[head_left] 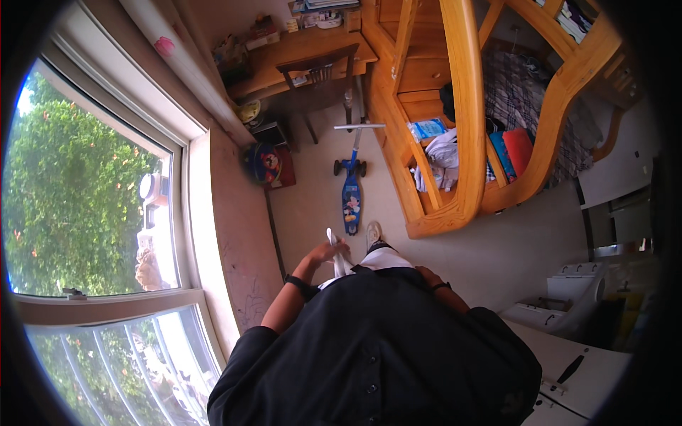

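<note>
In front of my waist, my left hand [325,253] is bent round a narrow white thing [331,235], which sticks out past the fingers. It looks soft like cloth, but its kind is not clear, and it blends into the white clothing on my legs. My right hand [427,275] rests low at my right hip, its fingers mostly out of sight against my black shirt. A blue three-wheeled kick scooter [351,199] with a cartoon-printed deck and a grey T-handlebar stands on the floor ahead of my beige shoe [374,231].
A wooden bunk-bed frame [470,142] with clothes and bedding rises at the right. Ahead are a dark wooden chair [318,71] and a desk [284,55]. A colourful round bag [263,163] lies by the left wall, below the window [92,184]. White cabinets [575,369] stand behind right.
</note>
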### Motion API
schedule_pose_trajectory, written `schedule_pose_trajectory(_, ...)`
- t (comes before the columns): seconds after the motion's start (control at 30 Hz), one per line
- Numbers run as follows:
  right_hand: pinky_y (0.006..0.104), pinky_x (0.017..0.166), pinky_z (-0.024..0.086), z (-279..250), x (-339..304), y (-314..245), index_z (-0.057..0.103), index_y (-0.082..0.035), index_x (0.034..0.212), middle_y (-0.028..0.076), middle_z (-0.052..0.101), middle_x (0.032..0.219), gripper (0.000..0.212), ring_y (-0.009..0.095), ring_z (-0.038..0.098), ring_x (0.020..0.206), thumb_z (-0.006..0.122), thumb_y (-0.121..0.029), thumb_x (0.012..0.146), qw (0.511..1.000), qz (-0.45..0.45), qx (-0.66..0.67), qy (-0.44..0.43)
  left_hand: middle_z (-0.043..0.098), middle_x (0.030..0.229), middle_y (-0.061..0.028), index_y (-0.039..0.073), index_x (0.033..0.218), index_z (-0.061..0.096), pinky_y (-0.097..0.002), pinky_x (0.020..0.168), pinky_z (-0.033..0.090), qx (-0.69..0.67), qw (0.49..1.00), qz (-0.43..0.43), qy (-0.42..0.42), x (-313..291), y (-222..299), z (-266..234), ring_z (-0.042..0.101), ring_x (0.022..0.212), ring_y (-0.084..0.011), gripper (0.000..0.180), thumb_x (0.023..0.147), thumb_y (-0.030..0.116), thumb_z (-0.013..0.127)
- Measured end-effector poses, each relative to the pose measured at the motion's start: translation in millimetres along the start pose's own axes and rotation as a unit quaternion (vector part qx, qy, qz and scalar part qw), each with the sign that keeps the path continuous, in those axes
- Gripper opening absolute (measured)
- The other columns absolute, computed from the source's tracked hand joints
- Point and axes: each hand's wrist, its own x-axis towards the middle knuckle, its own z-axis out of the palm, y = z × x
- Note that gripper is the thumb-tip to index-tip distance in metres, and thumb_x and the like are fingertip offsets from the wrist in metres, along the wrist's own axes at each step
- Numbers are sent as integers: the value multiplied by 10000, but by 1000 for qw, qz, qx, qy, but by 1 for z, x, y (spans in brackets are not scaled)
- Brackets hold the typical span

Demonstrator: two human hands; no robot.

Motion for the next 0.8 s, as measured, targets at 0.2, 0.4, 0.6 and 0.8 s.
schedule_pose_trajectory(0.2,403,903,405,7,8,13,605,-72,1032,205,580,1085,286,348,530,1051,479,-233,832,1000,-3,-2,13,639,938,-69,87,969,651,-285,784,432,-25,983,129,125,2,22,-14,549,889,-157,398,933,420,436)
schedule_pose_trajectory(0.4,400,907,402,10,5,22,592,-72,1041,206,573,1087,275,349,521,1057,494,-204,822,1000,-15,0,18,614,961,-63,53,1016,615,-289,854,409,-5,980,121,157,14,30,-12,548,925,-176,388,954,377,411)
schedule_pose_trajectory(0.6,397,903,401,1,-1,-1,603,-55,1030,211,585,1069,312,354,532,1040,461,-256,838,1000,2,28,-9,633,939,-75,74,1019,630,-311,815,448,64,989,83,103,38,-88,-17,574,902,-185,451,899,476,463)
schedule_pose_trajectory(0.8,398,904,400,-4,-21,-12,602,-56,1040,205,586,1076,320,351,532,1045,452,-263,848,1000,20,-2,21,639,943,-95,86,1037,617,-384,678,550,-7,992,-122,9,0,-24,-3,628,856,-234,447,893,476,453)
